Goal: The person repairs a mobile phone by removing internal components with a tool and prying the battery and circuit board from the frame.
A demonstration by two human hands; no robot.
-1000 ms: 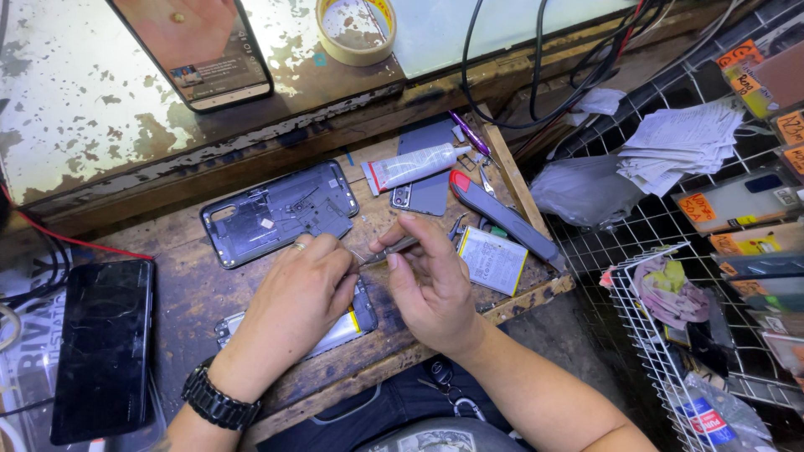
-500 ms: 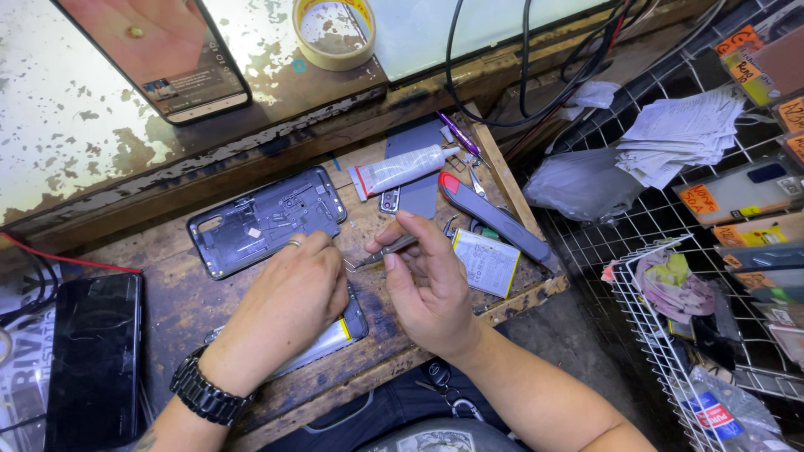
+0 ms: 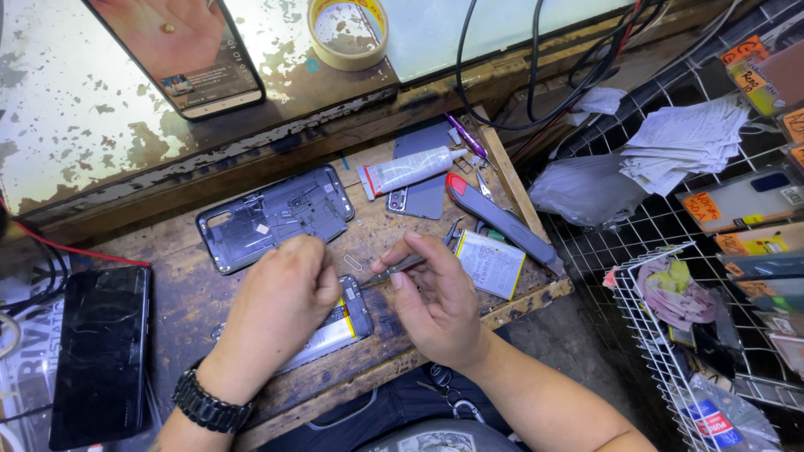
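Tweezers (image 3: pixel 400 269) sit at frame centre, pinched in the right hand (image 3: pixel 435 297) grip. Left hand (image 3: pixel 280 305) grip presses down, fingers curled, on the opened phone (image 3: pixel 347 322) lying on the counter (image 3: pixel 193 293). Phone frame (image 3: pixel 276 216) lies just above.

- lit phone screen (image 3: pixel 180 50) leaning at top left, pinkish picture on it
- dark, blank phone screen (image 3: pixel 100 351) flat at far left
- white-labelled battery (image 3: pixel 492 264) just right of the hands
- orange price labels (image 3: pixel 702 206) on packets at right
- blue-and-red label (image 3: pixel 710 421) in the wire basket
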